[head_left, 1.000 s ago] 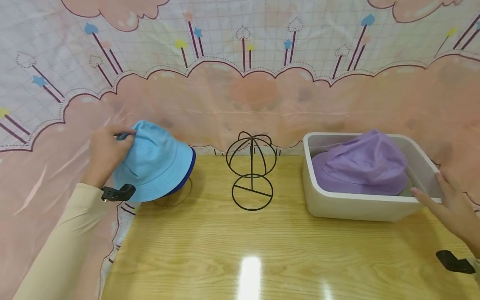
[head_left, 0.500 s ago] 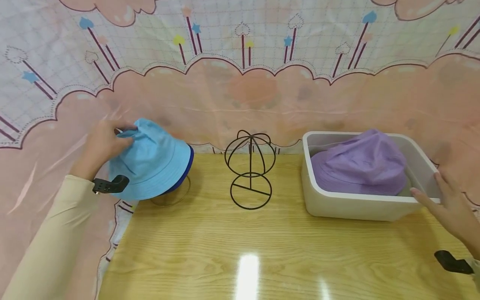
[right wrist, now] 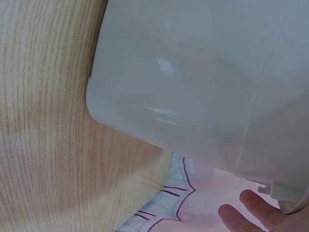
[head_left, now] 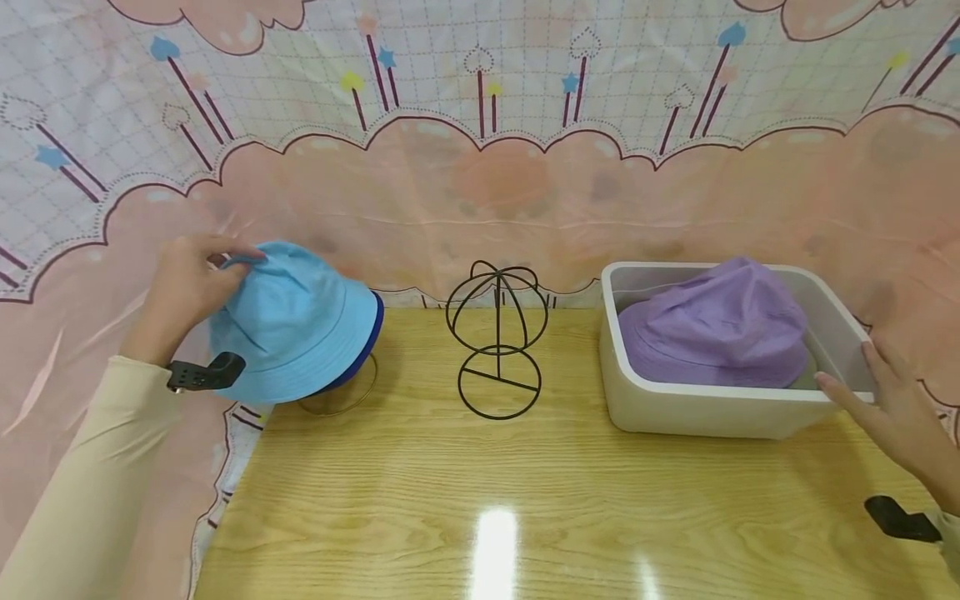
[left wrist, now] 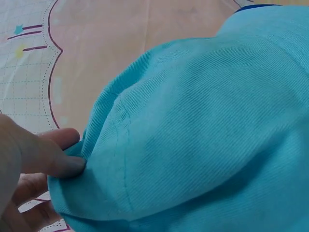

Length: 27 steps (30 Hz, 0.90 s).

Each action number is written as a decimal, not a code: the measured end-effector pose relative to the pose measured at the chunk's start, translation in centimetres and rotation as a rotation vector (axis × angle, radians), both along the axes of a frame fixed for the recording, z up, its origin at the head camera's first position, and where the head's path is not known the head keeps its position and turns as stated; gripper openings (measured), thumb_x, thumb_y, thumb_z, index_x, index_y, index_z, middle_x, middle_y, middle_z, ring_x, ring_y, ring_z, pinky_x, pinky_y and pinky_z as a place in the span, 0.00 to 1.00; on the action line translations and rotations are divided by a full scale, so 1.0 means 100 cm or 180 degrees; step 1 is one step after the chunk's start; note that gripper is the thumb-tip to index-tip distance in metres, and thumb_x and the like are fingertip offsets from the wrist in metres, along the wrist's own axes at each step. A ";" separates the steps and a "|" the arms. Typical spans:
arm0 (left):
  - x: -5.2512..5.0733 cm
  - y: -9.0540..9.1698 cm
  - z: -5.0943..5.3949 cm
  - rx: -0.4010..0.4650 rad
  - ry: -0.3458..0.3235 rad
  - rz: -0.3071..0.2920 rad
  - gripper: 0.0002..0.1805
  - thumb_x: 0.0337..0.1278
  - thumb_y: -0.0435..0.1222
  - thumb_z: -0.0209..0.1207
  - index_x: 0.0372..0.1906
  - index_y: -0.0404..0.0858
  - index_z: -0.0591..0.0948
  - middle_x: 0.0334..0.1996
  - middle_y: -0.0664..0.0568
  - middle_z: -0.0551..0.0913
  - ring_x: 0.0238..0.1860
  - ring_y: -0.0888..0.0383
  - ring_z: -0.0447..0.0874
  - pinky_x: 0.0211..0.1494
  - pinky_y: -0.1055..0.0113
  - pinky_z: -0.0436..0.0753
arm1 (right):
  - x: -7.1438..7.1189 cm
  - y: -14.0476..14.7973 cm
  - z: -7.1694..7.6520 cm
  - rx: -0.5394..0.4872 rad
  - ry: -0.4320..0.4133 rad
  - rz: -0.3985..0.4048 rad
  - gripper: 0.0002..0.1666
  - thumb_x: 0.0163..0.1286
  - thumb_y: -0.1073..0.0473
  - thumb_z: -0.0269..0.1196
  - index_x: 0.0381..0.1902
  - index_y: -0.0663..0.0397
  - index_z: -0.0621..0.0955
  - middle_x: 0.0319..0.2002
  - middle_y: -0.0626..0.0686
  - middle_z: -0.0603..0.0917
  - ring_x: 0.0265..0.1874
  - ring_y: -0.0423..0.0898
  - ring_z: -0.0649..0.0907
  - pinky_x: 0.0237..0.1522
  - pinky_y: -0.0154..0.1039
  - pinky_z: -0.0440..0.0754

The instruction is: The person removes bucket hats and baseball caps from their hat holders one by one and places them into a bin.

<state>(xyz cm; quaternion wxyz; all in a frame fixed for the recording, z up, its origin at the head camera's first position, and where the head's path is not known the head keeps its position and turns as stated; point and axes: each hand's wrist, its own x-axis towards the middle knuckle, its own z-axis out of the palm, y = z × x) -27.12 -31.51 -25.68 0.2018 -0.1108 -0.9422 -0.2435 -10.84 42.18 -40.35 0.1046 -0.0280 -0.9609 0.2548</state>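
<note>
While wood table fronts backdrop, left hand pinches blue hat; right hand, relaxed, touches bin.

Light-blue hat of matt twilled cloth, smooth plastic box; glossy wood-grain table

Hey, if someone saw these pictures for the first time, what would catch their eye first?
Probably the light blue hat at the left, its crown pinched by the left hand. Next, the purple hat in the white bin at the right, where the right hand rests on the rim. Between the two hats, a black wire stand on the wooden table bears no hat.
</note>
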 end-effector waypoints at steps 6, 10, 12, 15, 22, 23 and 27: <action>0.001 0.000 0.004 0.0022 -0.0133 0.0062 0.15 0.58 0.29 0.50 0.42 0.31 0.85 0.50 0.33 0.77 0.28 0.49 0.69 0.14 0.67 0.61 | 0.000 -0.001 -0.001 -0.0022 0.0032 -0.0008 0.50 0.71 0.49 0.53 0.71 0.67 0.36 0.71 0.69 0.30 0.62 0.82 0.43 0.54 0.76 0.41; 0.002 -0.001 0.006 0.0048 -0.0103 0.0081 0.15 0.58 0.29 0.50 0.43 0.32 0.85 0.52 0.34 0.77 0.31 0.49 0.69 0.16 0.69 0.62 | 0.000 -0.001 -0.001 -0.0020 0.0043 -0.0004 0.50 0.70 0.49 0.53 0.71 0.67 0.36 0.71 0.69 0.30 0.62 0.81 0.43 0.55 0.76 0.41; 0.003 -0.002 0.007 0.0067 -0.0051 0.0084 0.15 0.58 0.29 0.50 0.43 0.31 0.85 0.52 0.34 0.77 0.35 0.47 0.71 0.19 0.71 0.63 | 0.000 -0.002 -0.001 -0.0033 0.0023 0.0005 0.50 0.71 0.49 0.53 0.71 0.66 0.35 0.71 0.69 0.29 0.62 0.81 0.41 0.55 0.76 0.39; 0.003 -0.002 0.010 0.0108 0.0056 0.0126 0.15 0.58 0.29 0.49 0.43 0.31 0.85 0.50 0.36 0.78 0.40 0.47 0.68 0.21 0.72 0.62 | -0.001 -0.002 -0.001 -0.0036 0.0035 0.0011 0.50 0.71 0.49 0.53 0.71 0.66 0.35 0.71 0.69 0.29 0.62 0.81 0.41 0.54 0.76 0.40; 0.005 -0.002 0.016 0.0156 0.0211 0.0173 0.15 0.56 0.31 0.51 0.42 0.33 0.86 0.49 0.40 0.79 0.40 0.61 0.67 0.28 0.73 0.63 | -0.001 0.000 0.000 0.0014 0.0123 -0.0019 0.49 0.70 0.51 0.54 0.72 0.65 0.37 0.71 0.69 0.32 0.56 0.83 0.54 0.49 0.77 0.52; 0.005 -0.002 0.017 0.0157 0.0207 0.0180 0.15 0.56 0.31 0.51 0.42 0.33 0.86 0.49 0.41 0.79 0.39 0.62 0.67 0.29 0.72 0.64 | -0.001 0.000 0.000 0.0012 0.0135 -0.0018 0.49 0.70 0.51 0.54 0.72 0.65 0.37 0.71 0.70 0.33 0.56 0.83 0.54 0.49 0.77 0.52; 0.007 -0.002 0.018 0.0191 0.0236 0.0174 0.15 0.56 0.31 0.51 0.42 0.33 0.86 0.49 0.43 0.78 0.37 0.70 0.66 0.32 0.73 0.65 | 0.000 0.000 -0.001 0.0009 0.0121 -0.0004 0.50 0.70 0.51 0.54 0.71 0.67 0.37 0.71 0.70 0.32 0.60 0.82 0.49 0.52 0.77 0.48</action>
